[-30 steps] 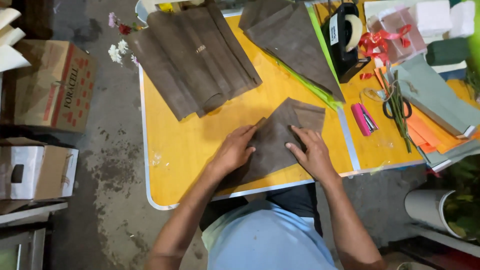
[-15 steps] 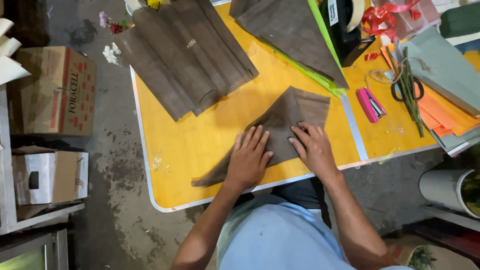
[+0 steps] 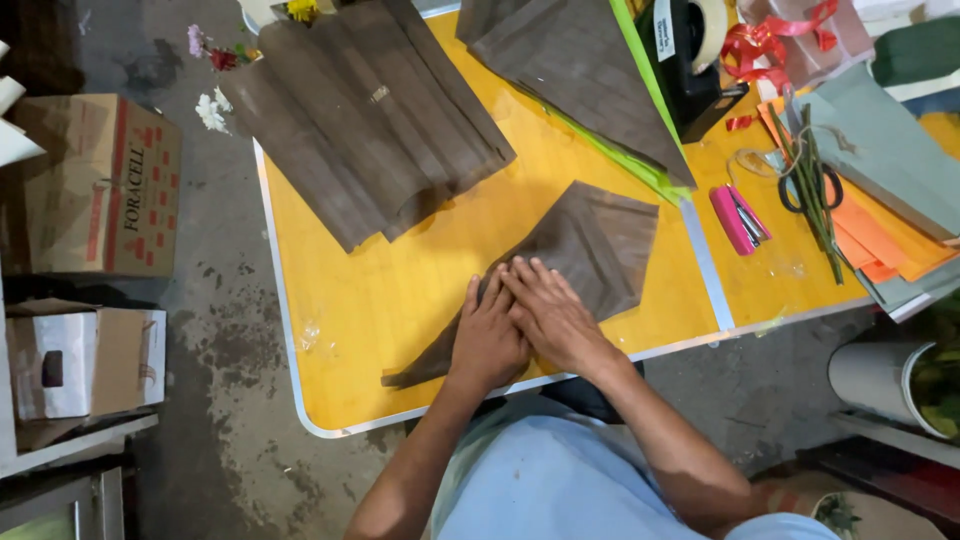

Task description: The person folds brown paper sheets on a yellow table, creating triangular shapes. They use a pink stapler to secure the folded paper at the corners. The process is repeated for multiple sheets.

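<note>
A folded sheet of dark brown wrapping paper [image 3: 590,245] lies on the yellow table [image 3: 370,300], fanned out toward the upper right and narrowing to a point at the lower left. My left hand [image 3: 488,335] presses flat on its lower middle. My right hand [image 3: 550,312] lies flat beside it, partly overlapping the left, fingers pointing up-left on the paper. Both hands press down rather than grasp.
Two stacks of brown sheets [image 3: 370,115] [image 3: 580,70] lie at the back. A pink stapler [image 3: 738,217], scissors [image 3: 810,185], tape dispenser [image 3: 685,60], red ribbon [image 3: 775,40] and orange and grey-green papers [image 3: 890,160] sit right. Cardboard boxes [image 3: 100,185] stand on the floor left.
Both hands slid together toward the paper's lower middle, the right now overlapping the left. The folded sheet has been flattened into a longer, narrower cone shape.
</note>
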